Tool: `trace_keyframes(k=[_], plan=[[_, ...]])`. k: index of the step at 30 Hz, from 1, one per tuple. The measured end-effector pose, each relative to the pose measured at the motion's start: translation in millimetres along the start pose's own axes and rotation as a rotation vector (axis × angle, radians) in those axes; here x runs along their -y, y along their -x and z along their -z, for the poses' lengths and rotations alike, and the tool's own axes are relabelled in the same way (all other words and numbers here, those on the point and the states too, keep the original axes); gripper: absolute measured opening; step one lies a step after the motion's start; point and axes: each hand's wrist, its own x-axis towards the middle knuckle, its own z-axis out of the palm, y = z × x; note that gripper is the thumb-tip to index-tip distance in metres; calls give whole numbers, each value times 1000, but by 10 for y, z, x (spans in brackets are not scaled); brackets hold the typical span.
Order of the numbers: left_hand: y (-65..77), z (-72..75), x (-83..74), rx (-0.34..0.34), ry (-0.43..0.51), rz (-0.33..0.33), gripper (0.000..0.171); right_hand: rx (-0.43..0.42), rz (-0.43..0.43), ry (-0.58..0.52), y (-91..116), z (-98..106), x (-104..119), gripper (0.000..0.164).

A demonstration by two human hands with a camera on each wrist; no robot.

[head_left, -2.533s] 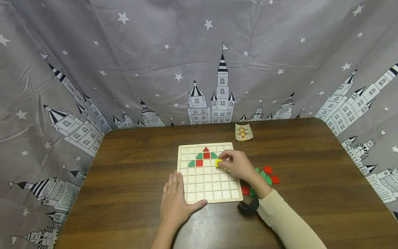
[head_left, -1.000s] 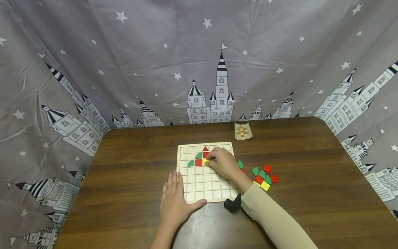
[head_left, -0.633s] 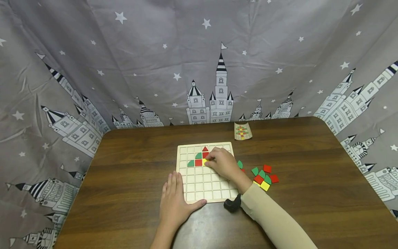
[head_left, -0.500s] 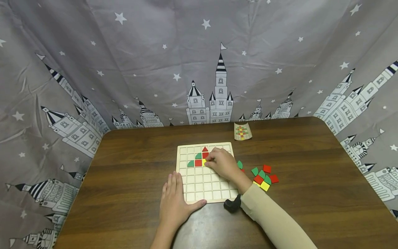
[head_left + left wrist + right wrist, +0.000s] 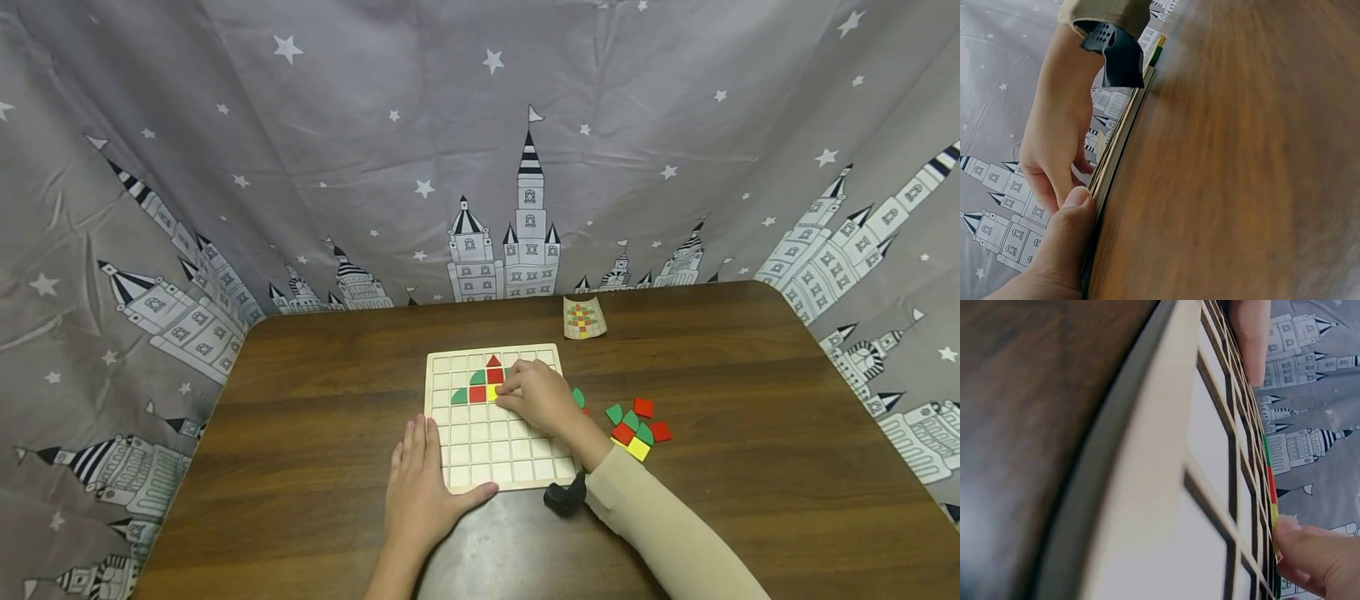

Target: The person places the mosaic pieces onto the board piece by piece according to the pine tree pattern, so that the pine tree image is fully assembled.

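A pale wooden grid board lies on the table. On it sit a red triangle tile, two red square tiles and green quarter-round tiles. My right hand reaches over the board, thumb and fingertips pinching a yellow square tile in the cell right of the lower red square. The yellow tile shows at the thumb in the right wrist view. My left hand rests at the board's near-left corner, fingers straight along the left edge and thumb on the front edge.
Loose red, green and yellow tiles are heaped right of the board. Behind it lies a small pattern card. A black wrist strap hangs under the right sleeve. A grey castle-print curtain stands behind the table.
My right hand has carried the yellow tile leftward across the board to the cell beside the lower red square, then barely moved. The left hand has stayed put.
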Motion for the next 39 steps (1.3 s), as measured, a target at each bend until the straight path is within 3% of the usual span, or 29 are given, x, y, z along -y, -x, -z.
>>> trace_keyframes(k=[9,14,24,30,39], plan=[[4,3,3,-7,10,0,141,-11,-45,-32,244,321,-119,28],[6,-1,5,-1,13,2,141,-44,-57,-16,489,560,-388,32],[4,-5,24,-14,14,-6,142,-66,-181,73,978,940,-989,42],[2,-4,29,-15,6,-8,142,-36,-212,69,1157,1006,-1166,44],[-1,8,20,-7,10,-2,142,-39,-205,56,1193,974,-1228,34]])
